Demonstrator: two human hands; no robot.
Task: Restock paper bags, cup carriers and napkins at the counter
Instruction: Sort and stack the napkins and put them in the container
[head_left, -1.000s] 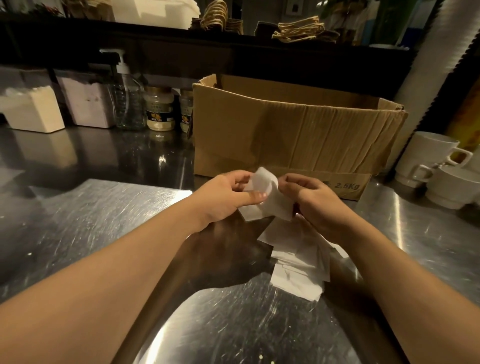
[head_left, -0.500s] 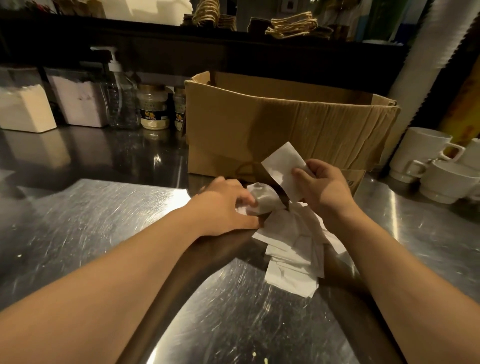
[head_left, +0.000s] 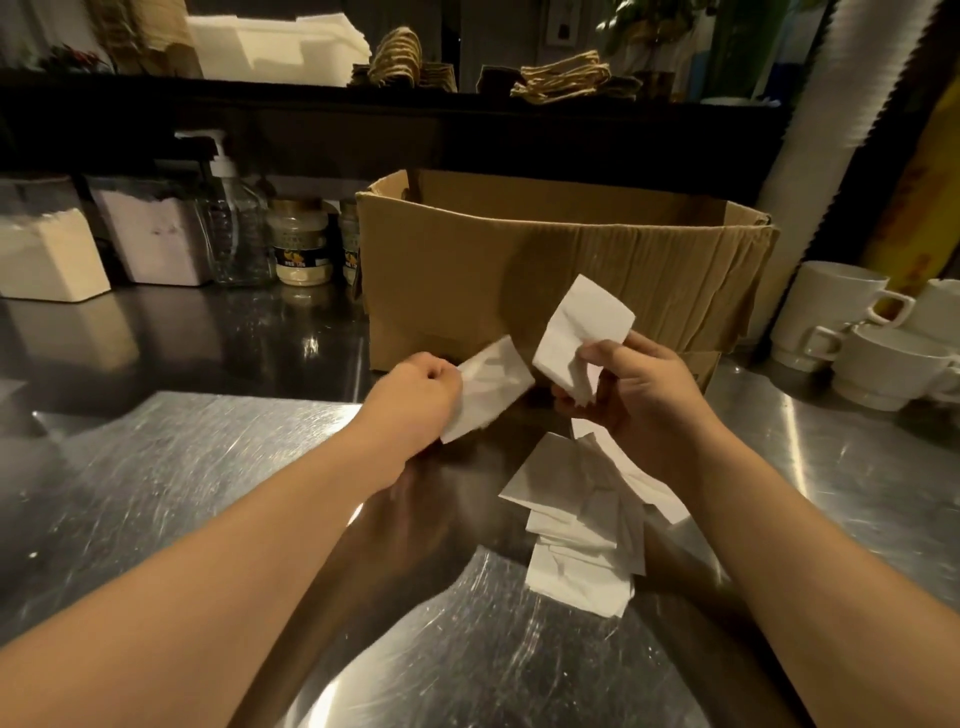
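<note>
A loose pile of white napkins (head_left: 576, 525) lies on the steel counter (head_left: 182, 493) in front of an open cardboard box (head_left: 519, 260). My left hand (head_left: 415, 395) pinches one white napkin (head_left: 491, 387) just above the counter. My right hand (head_left: 639, 395) holds another napkin (head_left: 582, 327) upright, slightly higher, in front of the box wall. The two napkins are apart. What is inside the box is hidden.
White cups (head_left: 862, 332) are stacked at the right. At the back left stand a pump bottle (head_left: 231, 228), two jars (head_left: 301, 244) and containers of white powder (head_left: 47, 254). On the dark shelf (head_left: 363, 119) above lie white napkin stacks (head_left: 275, 47) and twine-handled items (head_left: 566, 78).
My hands have drawn apart, each now holding its own napkin. The right hand lifted its napkin; the left one raised its napkin off the pile and moved left.
</note>
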